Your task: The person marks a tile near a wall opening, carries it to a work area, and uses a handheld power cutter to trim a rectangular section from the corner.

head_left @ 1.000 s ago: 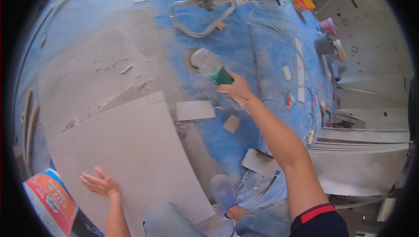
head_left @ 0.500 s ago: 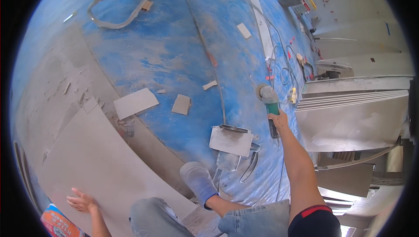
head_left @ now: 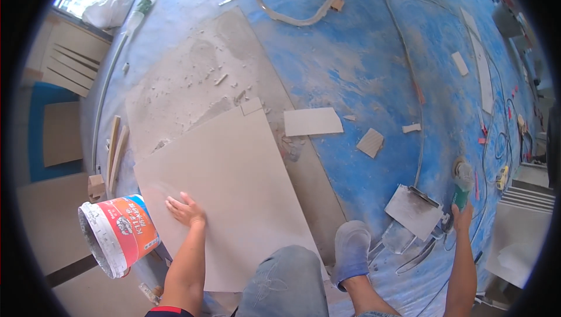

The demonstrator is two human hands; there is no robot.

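Observation:
My left hand rests on a large grey-beige flat tile, its fingers spread. My bent knee is over the near part of the tile. At the right, my right hand is wrapped round the body of a green and grey angle grinder. The grinder's round head points away from me, over the blue floor covering. Just left of the grinder stands a small dusty stand with a pale plate on top. A small offcut lies at the tile's far corner.
A tilted orange and red bucket is left of the tile. Beyond lies a dusty board with debris. Several tile offcuts, such as a white one, lie to the right. Cables cross the blue floor. Wooden strips lie left.
My view has swung left, so the scene sits further right and the bucket shows more fully. The grinder is held slightly closer to me. My left hand stays on the tile.

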